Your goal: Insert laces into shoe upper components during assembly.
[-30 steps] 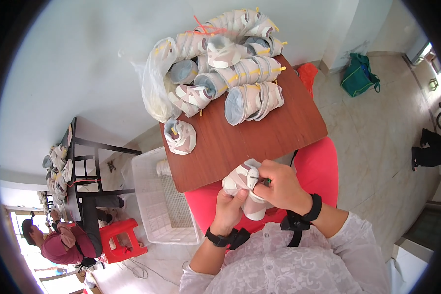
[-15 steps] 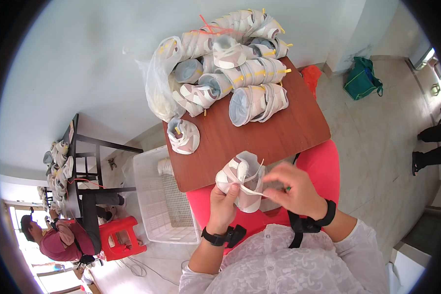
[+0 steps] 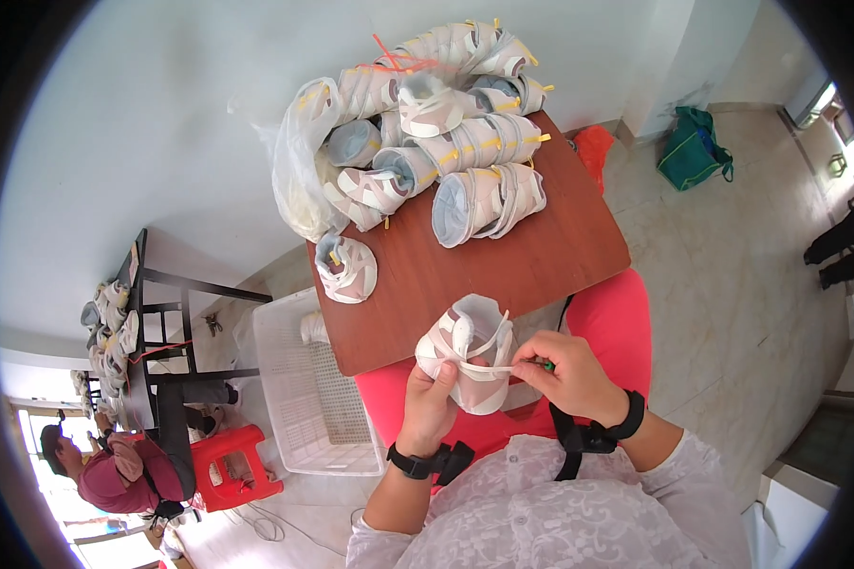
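Observation:
Above my lap, my left hand (image 3: 430, 403) is closed around the side of a white and pale pink shoe upper (image 3: 482, 387), thumb on its outside. A white shoelace (image 3: 491, 368) runs across the upper to my right hand (image 3: 567, 377), which pinches the lace end, pulled straight. A small green-handled tool (image 3: 545, 364) also shows in the right hand; its working end is hidden. Another shoe upper (image 3: 347, 269) stands at the table's left edge, beyond my left hand.
On the brown table (image 3: 560, 237) lie nested rows of shoe uppers (image 3: 484, 142) and a clear plastic bag (image 3: 304, 171). A white plastic crate (image 3: 285, 417) stands on the floor to the left. Further left, a person (image 3: 114, 474) sits near a red stool (image 3: 242, 465). A green bag (image 3: 697, 152) lies right.
My right hand has closed in a pinch on the lace end and drawn it taut to the right. My left hand keeps its hold; the view has shifted slightly.

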`<state>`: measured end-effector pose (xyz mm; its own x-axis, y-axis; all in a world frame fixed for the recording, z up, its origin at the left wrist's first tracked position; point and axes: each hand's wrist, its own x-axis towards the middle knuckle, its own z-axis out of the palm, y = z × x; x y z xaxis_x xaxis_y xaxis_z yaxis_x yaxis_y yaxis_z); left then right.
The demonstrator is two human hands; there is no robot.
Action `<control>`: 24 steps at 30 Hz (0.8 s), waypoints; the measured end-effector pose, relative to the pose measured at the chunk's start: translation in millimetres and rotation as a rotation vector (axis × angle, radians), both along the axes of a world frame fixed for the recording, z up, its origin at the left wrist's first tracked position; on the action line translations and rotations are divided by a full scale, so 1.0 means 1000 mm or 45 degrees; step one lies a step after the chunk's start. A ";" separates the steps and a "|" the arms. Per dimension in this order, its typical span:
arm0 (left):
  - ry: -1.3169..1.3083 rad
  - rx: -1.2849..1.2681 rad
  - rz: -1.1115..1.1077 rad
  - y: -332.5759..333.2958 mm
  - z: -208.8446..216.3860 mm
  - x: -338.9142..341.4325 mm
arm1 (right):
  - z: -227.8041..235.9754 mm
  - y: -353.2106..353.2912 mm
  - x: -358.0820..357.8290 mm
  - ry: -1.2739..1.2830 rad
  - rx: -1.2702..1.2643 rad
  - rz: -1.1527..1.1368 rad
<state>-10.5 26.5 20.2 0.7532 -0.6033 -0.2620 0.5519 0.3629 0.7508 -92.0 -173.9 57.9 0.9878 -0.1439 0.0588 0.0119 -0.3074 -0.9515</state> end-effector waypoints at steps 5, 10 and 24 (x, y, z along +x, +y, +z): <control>-0.045 0.077 -0.081 0.004 -0.004 -0.001 | 0.003 -0.024 0.012 0.010 -0.099 0.095; 0.035 0.022 -0.052 0.003 0.005 0.004 | 0.017 -0.051 0.022 0.260 0.083 0.356; -0.078 0.128 -0.125 0.001 -0.007 0.000 | 0.007 -0.014 0.020 -0.240 -0.112 -0.095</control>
<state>-10.2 27.5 13.4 0.7083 -0.6479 -0.2803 0.5331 0.2306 0.8140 -72.3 -187.4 65.2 0.9450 -0.2027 0.2568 0.1608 -0.3958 -0.9041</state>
